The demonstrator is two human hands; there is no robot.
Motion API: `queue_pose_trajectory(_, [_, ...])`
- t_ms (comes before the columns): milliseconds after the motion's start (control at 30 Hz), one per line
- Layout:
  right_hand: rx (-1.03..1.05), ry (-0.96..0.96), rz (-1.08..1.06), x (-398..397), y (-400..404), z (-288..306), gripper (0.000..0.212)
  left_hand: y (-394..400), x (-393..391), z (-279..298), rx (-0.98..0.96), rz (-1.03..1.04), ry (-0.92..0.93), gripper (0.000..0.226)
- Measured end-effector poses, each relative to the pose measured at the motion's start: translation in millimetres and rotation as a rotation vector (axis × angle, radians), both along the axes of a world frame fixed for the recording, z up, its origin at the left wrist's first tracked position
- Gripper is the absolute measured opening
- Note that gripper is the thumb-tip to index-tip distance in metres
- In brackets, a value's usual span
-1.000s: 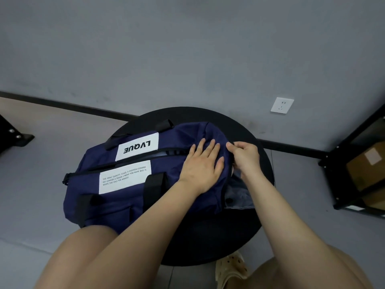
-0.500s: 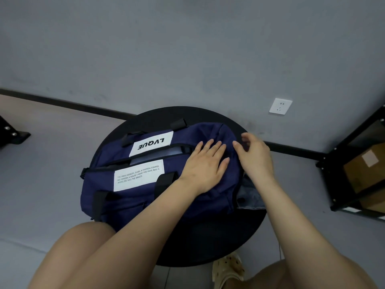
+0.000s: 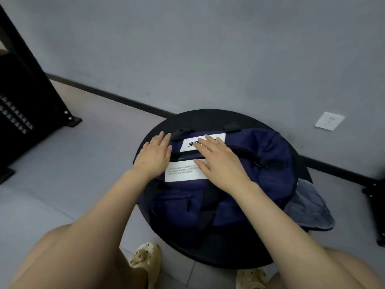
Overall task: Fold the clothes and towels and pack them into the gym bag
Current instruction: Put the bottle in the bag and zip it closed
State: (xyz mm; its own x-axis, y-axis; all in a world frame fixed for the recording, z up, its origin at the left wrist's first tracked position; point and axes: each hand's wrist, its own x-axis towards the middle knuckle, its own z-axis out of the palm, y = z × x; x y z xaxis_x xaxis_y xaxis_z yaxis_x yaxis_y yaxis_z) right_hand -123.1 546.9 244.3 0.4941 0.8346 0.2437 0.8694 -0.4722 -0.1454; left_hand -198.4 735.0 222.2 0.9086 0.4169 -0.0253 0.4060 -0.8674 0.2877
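Observation:
A navy gym bag point(image 3: 268, 163) with two white labels lies on a round black table point(image 3: 210, 117). Its top zipper line runs left to right between the labels. My left hand point(image 3: 154, 155) lies flat with straight fingers on the bag's left end. My right hand point(image 3: 218, 161) rests flat across the middle of the bag, covering part of both labels. A piece of blue-grey denim point(image 3: 310, 207) sticks out from under the bag's right end and hangs over the table edge.
A grey wall with a white socket point(image 3: 329, 120) stands behind the table. Black frames stand at the left point(image 3: 31, 97) and at the right edge point(image 3: 375, 201). My knees and beige clogs point(image 3: 145, 257) are below the table's near edge.
Both hands left the bag's right end and moved to the left. They now lie flat on the bag's left end and middle. The view swung to the left.

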Motion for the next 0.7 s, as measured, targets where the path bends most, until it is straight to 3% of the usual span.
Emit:
queue_pose_trajectory(267, [-0.243, -0.005, 0.096, -18, 59, -34, 0.053, 79, -27, -36, -0.253, 0.183, 0.126, 0.038])
queue_pose_trajectory(400, [-0.3, 0.015, 0.085, -19, 75, -45, 0.052, 82, -31, -48, -0.255, 0.162, 0.106, 0.033])
queue_pose_trajectory(600, [-0.361, 0.015, 0.074, -22, 88, -55, 0.052, 85, -33, -51, -0.114, 0.147, 0.108, 0.018])
queue_pose_trajectory(700, [-0.361, 0.022, 0.061, -21, 90, -56, 0.052, 88, -33, -49, -0.172, 0.224, 0.07, 0.013])
